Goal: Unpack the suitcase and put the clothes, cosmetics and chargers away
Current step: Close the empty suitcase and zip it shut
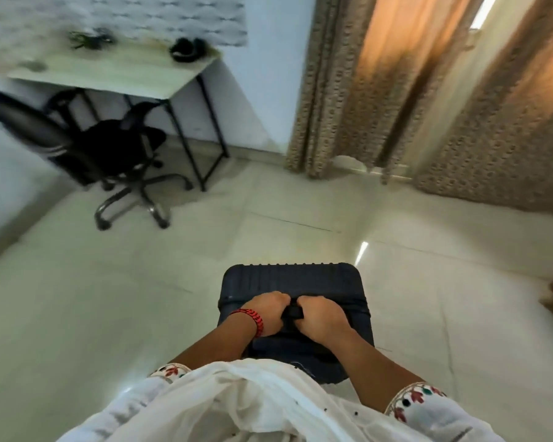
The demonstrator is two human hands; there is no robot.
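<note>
As we look down through the head camera, we see one dark navy hard-shell suitcase (pixel 288 279) with a ribbed top and rounded corners, standing upright and closed on the pale glossy tiled floor (pixel 109 298), directly in front of the person's body. Its shell looks matte, and a seam runs across it below the ridged far edge. Our left hand (pixel 267 315) and right hand (pixel 321 317) sit side by side on its top. Both have their fingers curled down and clenched around the single black carry handle (pixel 294 312), of which only a short strip shows between the knuckles. The suitcase thus lies straight beneath the grip, with the handle at the middle of its top face and the ribbed edge beyond the fingers. We count one suitcase, one handle and two hands, plus one red thread bracelet (pixel 253 319) on the left wrist. Both forearms emerge from white sleeves (pixel 428 406) with embroidered red and green cuffs. Farther off, at the upper left, stands one light wooden desk (pixel 118 71) on black metal legs, carrying two blurred dark objects we cannot identify. One black wheeled office chair (pixel 115 145) is beside it, and brown patterned curtains (pixel 348 90) hang at the upper right.
</note>
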